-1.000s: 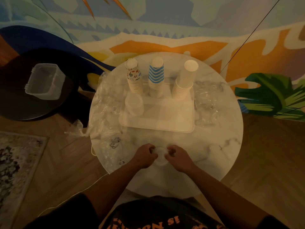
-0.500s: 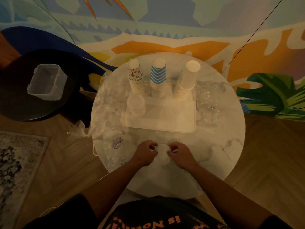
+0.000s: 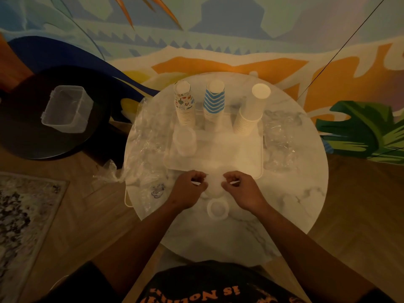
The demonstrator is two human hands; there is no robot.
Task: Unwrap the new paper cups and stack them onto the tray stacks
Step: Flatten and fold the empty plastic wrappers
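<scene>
Head view: left hand (image 3: pixel 187 189) & right hand (image 3: pixel 243 192), fingers curled, pinch wrapped cups (image 3: pixel 214 184) betw. them.

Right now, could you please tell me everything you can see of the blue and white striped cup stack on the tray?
The blue striped cup stack is a column of nested paper cups standing upside down, bases up, in the middle of the back row on the white tray. The top cups show blue and white zigzag stripes and a plain pale base; lower down only tightly packed pale rims show. It stands about upright, apart from the stacks on either side. Neither hand touches it.
</scene>
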